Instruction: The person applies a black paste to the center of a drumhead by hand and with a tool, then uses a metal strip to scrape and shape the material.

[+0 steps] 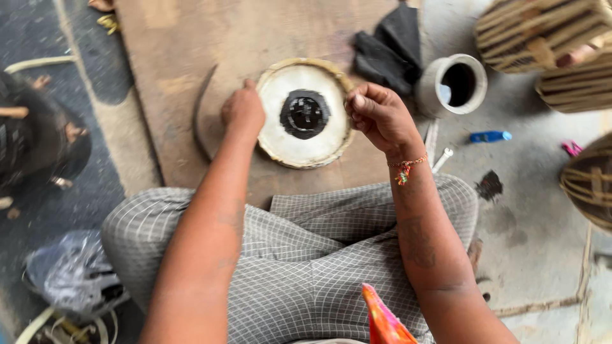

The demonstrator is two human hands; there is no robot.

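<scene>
Round drumhead lying flat on wooden board, black centre patch already laid, left hand fingers curled on its rim, right hand loosely fisted beside, contents unclear.

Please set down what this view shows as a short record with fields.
Setting: a person sits cross-legged on a floor, a wooden board before them
Central thing: round drum head, pale skin with a black centre patch, flat on the board
Left hand: fist resting at the drum head's left rim
Right hand: fingers curled at its right rim; what they pinch cannot be told
Nearby: grey pot, black cloth, blue object, laced drum bodies
</scene>
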